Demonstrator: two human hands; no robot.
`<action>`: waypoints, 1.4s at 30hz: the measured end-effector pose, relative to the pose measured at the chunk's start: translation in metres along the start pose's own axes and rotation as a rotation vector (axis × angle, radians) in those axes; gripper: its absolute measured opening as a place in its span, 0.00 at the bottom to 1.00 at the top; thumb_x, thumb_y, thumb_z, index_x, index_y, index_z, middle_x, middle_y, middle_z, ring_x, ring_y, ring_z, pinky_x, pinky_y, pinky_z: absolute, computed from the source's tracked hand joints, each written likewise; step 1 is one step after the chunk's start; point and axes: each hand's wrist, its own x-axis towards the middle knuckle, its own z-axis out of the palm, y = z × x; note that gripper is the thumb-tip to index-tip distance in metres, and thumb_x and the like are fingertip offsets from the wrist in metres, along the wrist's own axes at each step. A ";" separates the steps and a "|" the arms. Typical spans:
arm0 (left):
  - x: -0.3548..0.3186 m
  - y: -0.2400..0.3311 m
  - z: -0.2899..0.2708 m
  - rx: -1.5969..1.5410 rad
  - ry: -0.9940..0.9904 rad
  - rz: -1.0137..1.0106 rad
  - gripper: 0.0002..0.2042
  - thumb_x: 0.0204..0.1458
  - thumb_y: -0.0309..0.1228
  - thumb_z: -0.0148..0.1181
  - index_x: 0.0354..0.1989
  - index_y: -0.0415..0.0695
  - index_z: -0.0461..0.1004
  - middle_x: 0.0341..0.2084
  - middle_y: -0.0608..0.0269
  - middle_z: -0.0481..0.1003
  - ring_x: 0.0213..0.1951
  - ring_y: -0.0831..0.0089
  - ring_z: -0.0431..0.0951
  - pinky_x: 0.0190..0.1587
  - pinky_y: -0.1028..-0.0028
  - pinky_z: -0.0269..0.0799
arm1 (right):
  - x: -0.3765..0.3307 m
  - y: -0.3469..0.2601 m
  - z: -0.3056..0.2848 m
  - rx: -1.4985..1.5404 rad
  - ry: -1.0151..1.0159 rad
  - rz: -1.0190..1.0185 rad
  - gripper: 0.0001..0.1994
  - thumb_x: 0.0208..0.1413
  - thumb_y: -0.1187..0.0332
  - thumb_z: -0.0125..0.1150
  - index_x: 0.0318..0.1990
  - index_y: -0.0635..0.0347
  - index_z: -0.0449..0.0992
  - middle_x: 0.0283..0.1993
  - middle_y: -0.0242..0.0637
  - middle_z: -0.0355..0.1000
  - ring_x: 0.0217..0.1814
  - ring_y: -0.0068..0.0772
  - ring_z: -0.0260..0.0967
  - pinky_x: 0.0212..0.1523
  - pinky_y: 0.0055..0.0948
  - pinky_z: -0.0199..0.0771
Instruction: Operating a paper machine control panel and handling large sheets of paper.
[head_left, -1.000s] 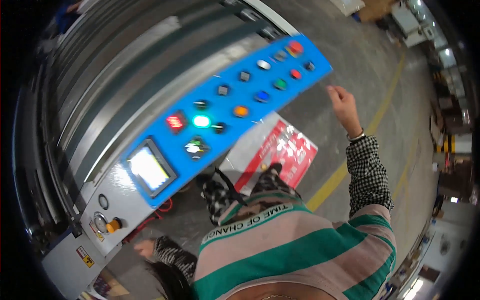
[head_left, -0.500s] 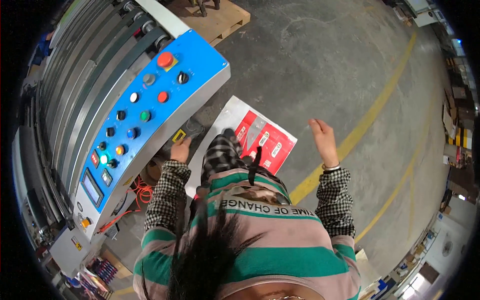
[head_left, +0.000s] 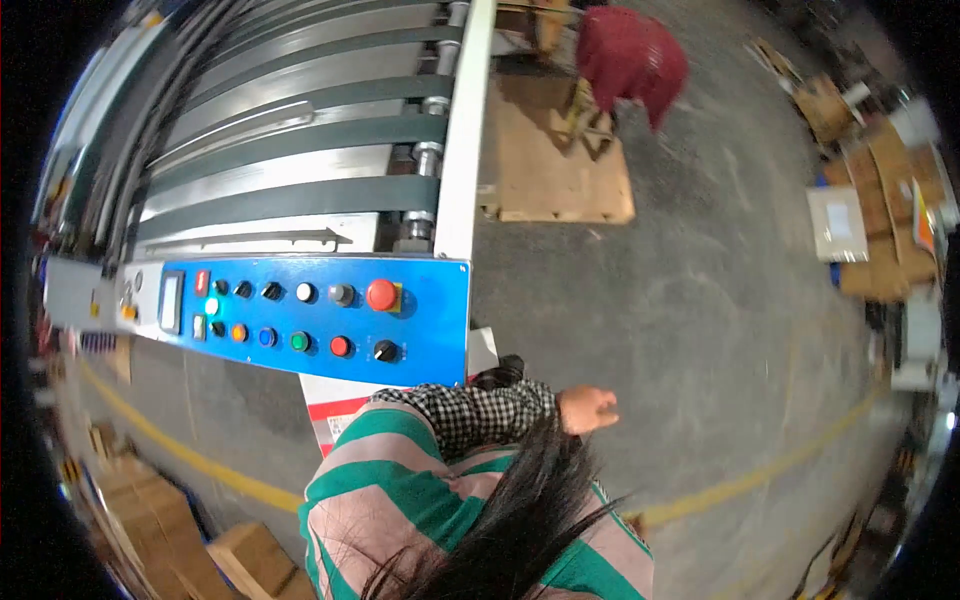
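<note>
My left hand point(head_left: 588, 408) reaches out from a black-and-white checked sleeve point(head_left: 470, 412) over the grey concrete floor, fingers loosely curled and holding nothing. It hangs just right of the blue control panel point(head_left: 430, 300), which carries a small screen and several coloured buttons, and does not touch it. A red-and-white printed sheet point(head_left: 335, 412) lies on the floor below the panel, beside my dark shoes point(head_left: 500, 372). My striped green-and-pink shirt and dark hair fill the lower middle. My right hand is out of sight.
Behind the panel a conveyor machine point(head_left: 300, 150) with dark belts stretches to the upper left. A person in red point(head_left: 630, 55) bends over a wooden pallet point(head_left: 560, 180). Cardboard boxes point(head_left: 880, 190) stand at right and lower left. A yellow floor line point(head_left: 760, 470) runs past.
My view has swung left, so the panel now lies level above my shoulder. My left hand has come off the panel's side, and my right hand has dropped out of view.
</note>
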 end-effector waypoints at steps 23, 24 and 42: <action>0.056 0.050 -0.155 -0.227 1.174 -0.225 0.20 0.52 0.38 0.51 0.47 0.34 0.65 0.40 0.47 0.72 0.42 0.58 0.73 0.44 0.68 0.68 | 0.482 -0.168 0.812 -1.282 -0.468 -0.042 0.26 0.57 0.56 0.42 0.54 0.73 0.57 0.52 0.54 0.61 0.53 0.46 0.61 0.50 0.38 0.64; 0.051 0.050 -0.166 -0.224 1.188 -0.223 0.20 0.52 0.38 0.51 0.47 0.34 0.65 0.40 0.47 0.72 0.42 0.58 0.73 0.44 0.68 0.68 | 0.483 -0.141 0.834 -1.310 -0.618 0.009 0.29 0.58 0.53 0.41 0.56 0.74 0.54 0.55 0.57 0.58 0.55 0.48 0.60 0.52 0.39 0.62; -0.052 0.051 -0.308 -0.811 1.849 0.194 0.15 0.54 0.31 0.51 0.45 0.34 0.67 0.38 0.60 0.72 0.40 0.76 0.71 0.44 0.77 0.67 | 0.449 0.132 1.124 -1.045 -0.700 -0.185 0.31 0.59 0.49 0.31 0.54 0.75 0.56 0.58 0.55 0.55 0.56 0.47 0.58 0.54 0.35 0.59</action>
